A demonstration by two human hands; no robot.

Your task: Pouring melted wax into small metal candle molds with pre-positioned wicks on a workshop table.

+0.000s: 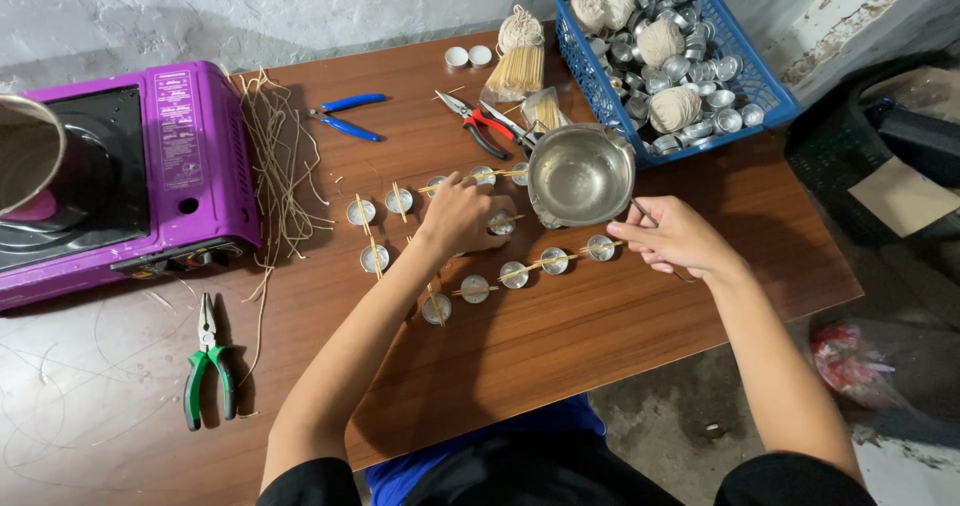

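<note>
Holding a small metal pot (581, 175) by its thin handle, the right hand (678, 236) is clenched around that handle and keeps the pot raised over the brown table (600, 336). The left hand (457, 214) rests knuckles-up among the little metal cups, its fingers curled onto one cup (502, 223) just below the pot's rim; how firmly it pinches that cup I cannot tell.

About twelve of these small round cups (513, 274) lie on the table in two loose rows, most with thin sticks (545, 262) laid across their tops (a few are partly hidden by the left hand and the pot). The pot hangs between the two hands, touching the right one only through its handle and sitting just above the upper row.

Three pairs of pliers are in view: a blue-handled pair (347, 114), a red-handled pair (475, 124) and a green-handled pair (209, 371). One purple stove (190, 156) stands at the left, with loose pale strands (282, 171) beside it. One blue basket (740, 51) at the far right corner holds many more cups and four balls of string (673, 109). Two white caps (468, 57) lie near a bundle of sticks (519, 61).
</note>
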